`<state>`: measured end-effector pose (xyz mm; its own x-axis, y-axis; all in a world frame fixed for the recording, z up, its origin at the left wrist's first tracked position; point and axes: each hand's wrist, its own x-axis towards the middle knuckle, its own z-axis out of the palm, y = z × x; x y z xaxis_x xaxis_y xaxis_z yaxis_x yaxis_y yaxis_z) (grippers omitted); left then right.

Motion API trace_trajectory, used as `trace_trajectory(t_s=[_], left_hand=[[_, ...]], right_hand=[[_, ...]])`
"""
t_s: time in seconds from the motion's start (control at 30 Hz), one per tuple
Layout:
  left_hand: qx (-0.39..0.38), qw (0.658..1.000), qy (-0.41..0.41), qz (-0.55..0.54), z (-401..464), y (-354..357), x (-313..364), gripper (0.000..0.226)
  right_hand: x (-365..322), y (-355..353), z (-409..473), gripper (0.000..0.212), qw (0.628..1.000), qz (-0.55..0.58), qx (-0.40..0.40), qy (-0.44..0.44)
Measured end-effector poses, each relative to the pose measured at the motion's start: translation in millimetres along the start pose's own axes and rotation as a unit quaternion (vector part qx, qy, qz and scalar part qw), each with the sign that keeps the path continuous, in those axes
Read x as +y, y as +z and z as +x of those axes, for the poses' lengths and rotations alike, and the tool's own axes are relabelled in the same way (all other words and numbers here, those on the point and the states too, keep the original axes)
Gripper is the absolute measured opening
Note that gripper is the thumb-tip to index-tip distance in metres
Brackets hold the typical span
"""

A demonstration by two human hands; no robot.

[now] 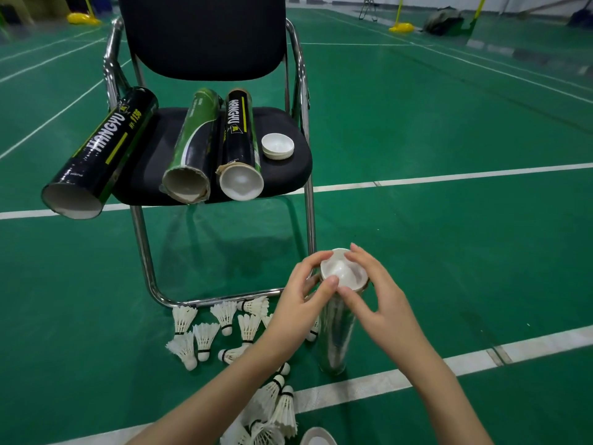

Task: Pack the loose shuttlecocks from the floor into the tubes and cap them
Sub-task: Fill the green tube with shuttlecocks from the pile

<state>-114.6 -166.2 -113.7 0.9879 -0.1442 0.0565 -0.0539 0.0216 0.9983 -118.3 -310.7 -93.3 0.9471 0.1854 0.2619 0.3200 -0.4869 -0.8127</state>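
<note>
Shuttlecock tube (335, 335), upright at lower centre, is capped: its white cap (344, 271) is pinched by curled fingers of left hand (300, 311) and right hand (382, 300); loose shuttlecocks (205, 338) lie beside.

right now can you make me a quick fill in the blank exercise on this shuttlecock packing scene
1. Both hands, the left hand and the right hand, press a white ____ onto the upright tube.
2. On the chair seat lie ____ tubes.
3. The loose cap on the seat sits to the ____ of those tubes.
4. Loose shuttlecocks lie on the ____ court floor.

Missing words: cap; three; right; green
</note>
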Motion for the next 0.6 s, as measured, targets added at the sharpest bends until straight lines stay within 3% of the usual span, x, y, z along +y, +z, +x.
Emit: trace_trajectory(t_s=[0.27,0.6], left_hand=[[-0.027,1.0,-0.008,0.007,5,7,-4,0.041],[-0.038,0.999,0.005,0.028,10,11,-5,0.034]], right_hand=[[6,3,-1,0.051,0.999,-0.018,0.037,0.022],[15,-6,4,0.057,0.997,-0.068,0.026,0.012]])
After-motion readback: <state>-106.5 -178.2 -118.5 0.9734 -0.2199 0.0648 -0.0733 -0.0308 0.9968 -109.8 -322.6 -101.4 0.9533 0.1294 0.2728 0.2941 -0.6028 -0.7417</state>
